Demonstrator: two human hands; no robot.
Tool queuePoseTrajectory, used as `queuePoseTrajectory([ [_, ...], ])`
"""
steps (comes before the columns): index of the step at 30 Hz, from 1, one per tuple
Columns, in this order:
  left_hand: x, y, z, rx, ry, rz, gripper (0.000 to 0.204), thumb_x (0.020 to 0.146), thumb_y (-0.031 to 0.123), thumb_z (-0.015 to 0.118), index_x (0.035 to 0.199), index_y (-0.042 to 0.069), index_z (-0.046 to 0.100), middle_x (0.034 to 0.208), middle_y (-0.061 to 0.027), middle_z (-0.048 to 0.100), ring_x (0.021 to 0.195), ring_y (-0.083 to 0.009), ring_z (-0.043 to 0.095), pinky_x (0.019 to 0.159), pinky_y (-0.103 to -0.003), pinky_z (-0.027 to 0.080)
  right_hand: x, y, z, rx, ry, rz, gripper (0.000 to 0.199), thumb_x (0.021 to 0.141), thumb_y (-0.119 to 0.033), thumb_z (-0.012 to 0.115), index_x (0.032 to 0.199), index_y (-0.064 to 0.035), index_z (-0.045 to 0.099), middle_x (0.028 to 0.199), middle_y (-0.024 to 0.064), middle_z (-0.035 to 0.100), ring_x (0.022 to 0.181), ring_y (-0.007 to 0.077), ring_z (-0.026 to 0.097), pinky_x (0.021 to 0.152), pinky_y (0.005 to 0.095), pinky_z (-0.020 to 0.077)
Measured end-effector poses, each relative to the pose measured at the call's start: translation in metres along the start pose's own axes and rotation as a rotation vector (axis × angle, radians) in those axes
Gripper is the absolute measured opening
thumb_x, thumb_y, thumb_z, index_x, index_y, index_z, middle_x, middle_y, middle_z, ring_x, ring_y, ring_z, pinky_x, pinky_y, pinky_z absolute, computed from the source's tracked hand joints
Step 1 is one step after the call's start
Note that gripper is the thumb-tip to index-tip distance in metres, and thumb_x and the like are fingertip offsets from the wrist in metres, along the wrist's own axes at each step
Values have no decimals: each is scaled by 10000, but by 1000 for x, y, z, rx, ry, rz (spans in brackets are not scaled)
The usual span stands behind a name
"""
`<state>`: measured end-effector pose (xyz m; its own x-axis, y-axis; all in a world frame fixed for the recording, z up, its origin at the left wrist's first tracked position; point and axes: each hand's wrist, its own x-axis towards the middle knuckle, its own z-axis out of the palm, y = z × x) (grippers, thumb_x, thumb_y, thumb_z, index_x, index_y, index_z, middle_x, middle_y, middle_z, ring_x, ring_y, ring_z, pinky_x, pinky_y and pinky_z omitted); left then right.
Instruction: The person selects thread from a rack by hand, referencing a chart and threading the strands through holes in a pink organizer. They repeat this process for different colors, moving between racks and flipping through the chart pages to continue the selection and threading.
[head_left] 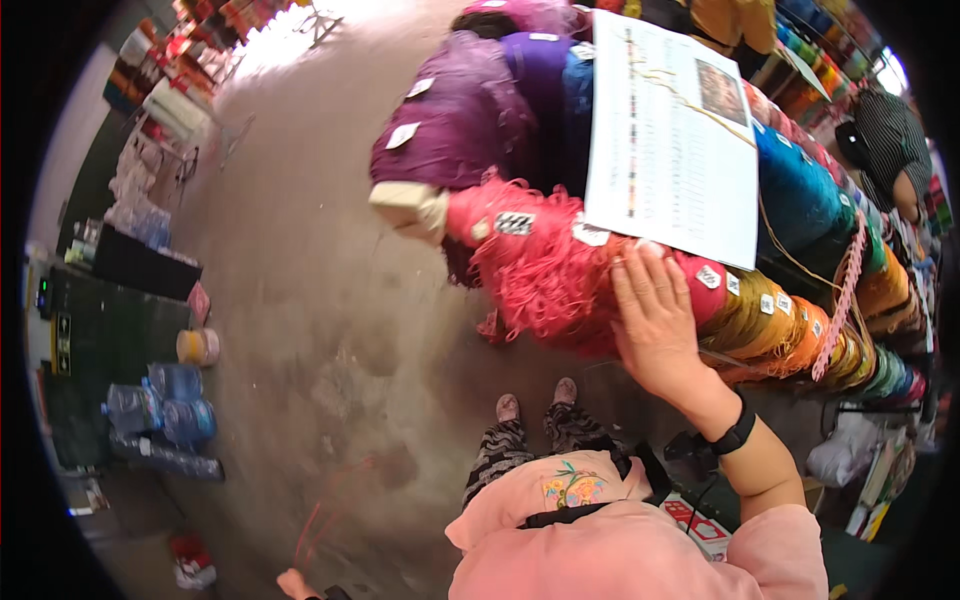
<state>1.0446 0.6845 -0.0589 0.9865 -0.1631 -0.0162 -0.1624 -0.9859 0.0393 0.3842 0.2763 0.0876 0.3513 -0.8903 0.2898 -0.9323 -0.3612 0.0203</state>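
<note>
My right hand (pixel 658 318) lies flat with its fingers stretched out on a bundle of loose, looped red yarn (pixel 540 265). Its fingertips reach close to the lower edge of a printed sheet (pixel 665 150) lying over the yarn. Purple yarn (pixel 465 110) hangs beyond the red, beside the pale end of a wooden bar (pixel 405 205). Low at the left, my left hand (pixel 293 584) is closed, partly cut off by the picture's edge. Thin red threads (pixel 315 525) trail up from it, blurred against the floor.
Gold and orange yarn hanks (pixel 770 325) with small white tags run off to the right, with blue yarn (pixel 800 195) behind. Big water bottles (pixel 180 400) stand at the left by a round tub (pixel 197 347). Another person (pixel 890 135) is at the far right.
</note>
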Motion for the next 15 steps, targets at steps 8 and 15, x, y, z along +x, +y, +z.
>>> queuePoseTrajectory([
  [8, -182, 284, -121, -352, -654, 1069, 127, 715, 115, 581, 737, -10, 580, 634, -129, 558, 555, -191, 523, 545, -275, 413, 22, -64, -41, 805, 1, -341, 407, 635, 7, 596, 1030, -31, 503, 1057, 137, 497, 953, 264, 499, 806, 361, 369],
  [15, -251, 413, -206, -629, -1194, 1257, 145, 763, 102, 539, 716, -29, 580, 608, -8, 540, 573, -42, 450, 515, -204, 370, 79, -165, -46, 1232, -353, -442, 295, 745, -81, 583, 1002, 36, 499, 913, 156, 554, 725, 167, 570, 620, 278, 458],
])
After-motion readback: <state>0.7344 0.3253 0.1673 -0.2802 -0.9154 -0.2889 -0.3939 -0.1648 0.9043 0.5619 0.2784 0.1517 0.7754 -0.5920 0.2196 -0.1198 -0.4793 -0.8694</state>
